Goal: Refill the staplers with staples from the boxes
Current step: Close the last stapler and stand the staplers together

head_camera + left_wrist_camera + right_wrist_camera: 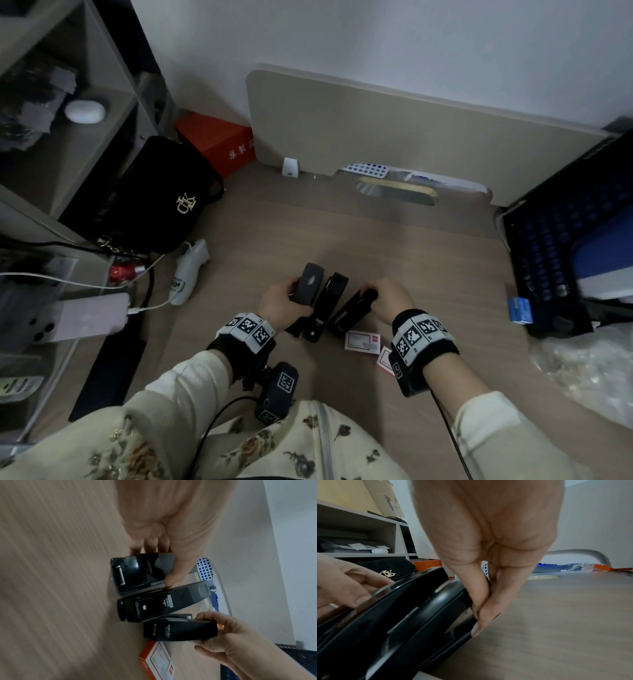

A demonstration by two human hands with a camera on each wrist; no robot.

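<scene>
Black staplers (325, 305) lie side by side near the desk's (411, 260) front edge. Your left hand (282, 303) grips one, your right hand (388, 299) pinches another. Next, open one; staple boxes (362, 341) wait beside.

A person wore cream long sleeves (178, 387) and a cream floral-print garment with a grey zip (291, 445). Black wristbands (423, 339) carried white blocks printed with black square markers (248, 327). A black camera unit (279, 387) bearing similar markers hung at the left wrist, with black cables (448, 431) trailing back.
</scene>
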